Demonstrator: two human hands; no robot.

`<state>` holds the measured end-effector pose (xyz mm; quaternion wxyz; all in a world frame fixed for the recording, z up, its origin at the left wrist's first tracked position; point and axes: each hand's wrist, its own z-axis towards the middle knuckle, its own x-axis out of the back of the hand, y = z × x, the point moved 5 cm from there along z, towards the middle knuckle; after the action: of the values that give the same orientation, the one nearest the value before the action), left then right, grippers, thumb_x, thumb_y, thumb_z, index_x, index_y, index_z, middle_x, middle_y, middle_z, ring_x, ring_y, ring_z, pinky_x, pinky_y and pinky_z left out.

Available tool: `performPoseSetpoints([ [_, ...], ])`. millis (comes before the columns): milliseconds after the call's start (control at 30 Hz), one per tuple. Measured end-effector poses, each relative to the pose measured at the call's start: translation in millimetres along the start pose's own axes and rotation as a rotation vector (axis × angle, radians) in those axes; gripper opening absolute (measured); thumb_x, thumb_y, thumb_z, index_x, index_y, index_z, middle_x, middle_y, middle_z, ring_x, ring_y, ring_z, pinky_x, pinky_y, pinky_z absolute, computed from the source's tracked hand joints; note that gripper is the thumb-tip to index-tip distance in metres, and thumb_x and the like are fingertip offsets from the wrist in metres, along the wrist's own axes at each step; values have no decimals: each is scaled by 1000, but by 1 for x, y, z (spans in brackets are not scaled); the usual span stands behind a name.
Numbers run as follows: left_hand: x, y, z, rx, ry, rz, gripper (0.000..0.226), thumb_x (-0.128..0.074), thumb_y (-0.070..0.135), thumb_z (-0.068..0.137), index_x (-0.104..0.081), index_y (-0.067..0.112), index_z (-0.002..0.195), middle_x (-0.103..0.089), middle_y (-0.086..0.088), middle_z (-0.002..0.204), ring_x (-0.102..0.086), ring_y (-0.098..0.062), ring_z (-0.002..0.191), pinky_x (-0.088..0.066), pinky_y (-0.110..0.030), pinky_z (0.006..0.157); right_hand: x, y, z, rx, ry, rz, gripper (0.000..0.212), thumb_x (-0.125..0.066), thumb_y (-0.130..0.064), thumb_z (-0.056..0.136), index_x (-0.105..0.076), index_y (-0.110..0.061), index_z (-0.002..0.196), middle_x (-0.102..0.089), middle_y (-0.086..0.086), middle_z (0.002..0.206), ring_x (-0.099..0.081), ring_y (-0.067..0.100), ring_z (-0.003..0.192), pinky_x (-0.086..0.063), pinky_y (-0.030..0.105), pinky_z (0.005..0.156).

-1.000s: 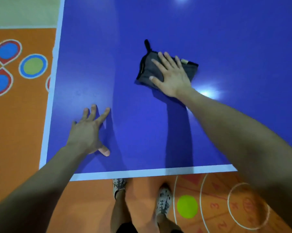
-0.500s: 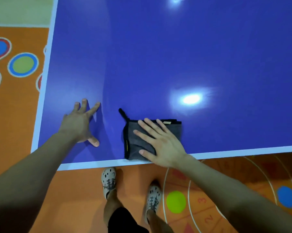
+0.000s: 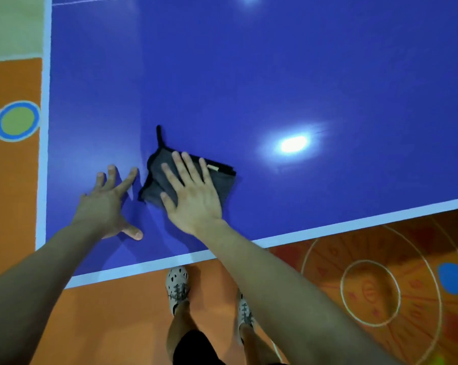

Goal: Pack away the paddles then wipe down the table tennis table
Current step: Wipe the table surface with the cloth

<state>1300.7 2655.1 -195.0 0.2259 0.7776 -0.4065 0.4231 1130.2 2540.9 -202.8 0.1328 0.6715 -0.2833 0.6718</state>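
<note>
Both arms are stretched forward over the near edge of the table (image 3: 275, 75), bare as far as can be seen. The left hand (image 3: 109, 204) is laid palm down on the top near the near-left corner, with the fingers spread and straight and the thumb splayed sideways; nothing is held. The right hand (image 3: 193, 198) is pressed palm down on the cloth (image 3: 223, 184), just beside the left hand, with its fingers straight, slightly fanned and pointed away from the near edge. The white edge line is crossed by the right forearm.
</note>
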Motion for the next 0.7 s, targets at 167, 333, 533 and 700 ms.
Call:
performPoseSetpoints([
  [167,-1,-3,3,-9,11,15,181,-93,81,22,20,57,160,13,0,175,3,-31,162,-56,-64,94,23,131,-67,-156,107,23,68,-37,-57,112,-26,-31,174,-9,-1,184,-2,19,170,-11,53,136],
  [333,-3,1,2,-27,18,-14,180,-97,77,25,16,53,163,13,-1,174,3,-32,161,-50,-70,98,42,244,-76,-575,116,-18,74,-28,-65,111,-18,-31,176,-5,3,184,2,22,171,-1,55,137],
  [533,3,10,-8,-1,-2,-25,177,-101,69,32,14,49,164,16,-1,174,7,-35,162,-38,-76,108,32,188,-86,-778,110,-8,79,-16,-65,110,-8,-23,177,2,7,184,7,24,170,-1,58,136],
  [700,23,0,-7,-105,-101,4,167,-106,54,42,3,42,169,8,-5,176,-7,-33,162,-45,-63,111,-10,-33,-97,-728,133,38,78,-23,-62,112,-5,-20,176,8,10,184,13,25,170,0,58,137],
])
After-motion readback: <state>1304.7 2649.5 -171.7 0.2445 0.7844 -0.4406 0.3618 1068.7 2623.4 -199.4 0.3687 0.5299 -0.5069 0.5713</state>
